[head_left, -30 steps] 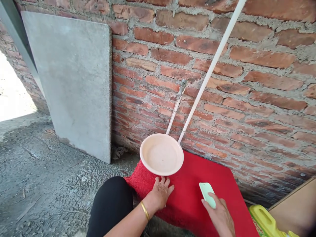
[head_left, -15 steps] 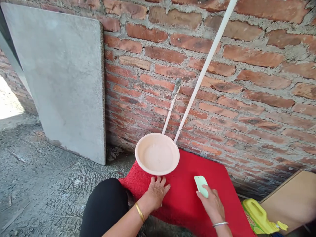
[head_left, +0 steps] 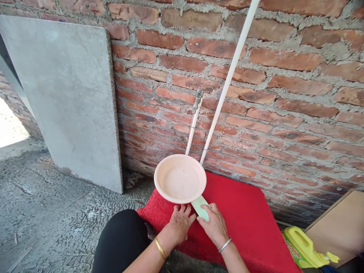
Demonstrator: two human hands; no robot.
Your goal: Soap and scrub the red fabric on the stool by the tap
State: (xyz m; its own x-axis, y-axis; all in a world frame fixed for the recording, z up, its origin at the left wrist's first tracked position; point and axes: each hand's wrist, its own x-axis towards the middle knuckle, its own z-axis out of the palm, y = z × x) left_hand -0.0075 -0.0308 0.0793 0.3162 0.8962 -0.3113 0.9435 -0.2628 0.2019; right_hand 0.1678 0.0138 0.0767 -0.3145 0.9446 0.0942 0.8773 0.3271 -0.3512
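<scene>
- Here's the action at the pale green, flat, smooth slab [head_left: 200,208]: by my reading, the step in hand is placing or handling it at the basin's edge.
- The right grip [head_left: 214,224] has it clamped, thumb on one side and fingers on the other, with a silver-coloured bangle [head_left: 224,245] at the wrist.
- From here, I'd say any move calls for a steady pinch and care not to nudge the rim.
- And the slab lies ahead and to the left of that grip, slanting toward the pale pink, round, shallow basin [head_left: 181,181]; its far end meets the near right rim in this view, though whether it touches or slips beneath, I can't tell.
- Over on the left, the left grip [head_left: 179,225] has its fingers spread apart, holding nothing visible, just in front of the basin; contact is unclear.
- Beneath it all, the red cloth-covered surface [head_left: 244,220] carries the basin at its far left, near the brick wall [head_left: 284,148].
</scene>
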